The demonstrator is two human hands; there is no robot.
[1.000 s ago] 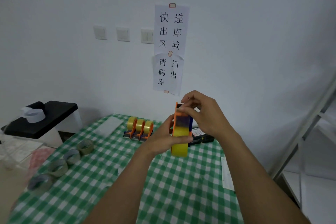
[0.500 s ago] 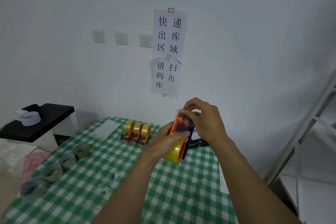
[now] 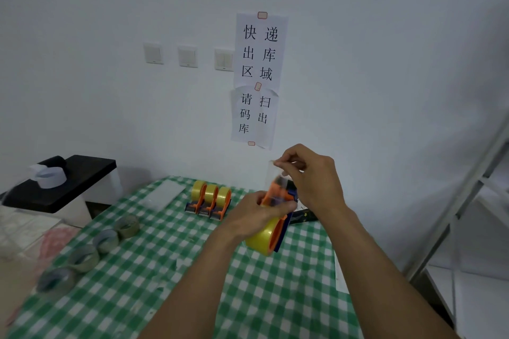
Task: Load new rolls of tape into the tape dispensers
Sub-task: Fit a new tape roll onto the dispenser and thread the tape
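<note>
My left hand (image 3: 253, 217) grips the orange-and-blue plastic tape dispenser (image 3: 276, 197) with its yellow tape roll (image 3: 261, 239) over the green-checked counter (image 3: 165, 270). The fingers (image 3: 287, 164) of my right hand (image 3: 314, 181) pinch the clear tape end (image 3: 271, 175) at its 12 o'clock. I fear this loose sticky strip folds onto itself or slips.

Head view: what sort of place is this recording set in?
Probably a parcel dispatch or pickup station. The paper wall signs read, in Chinese, express outbound area and scan to check out; three loaded tape dispensers stand on the checked table, near spent tape rolls.
</note>
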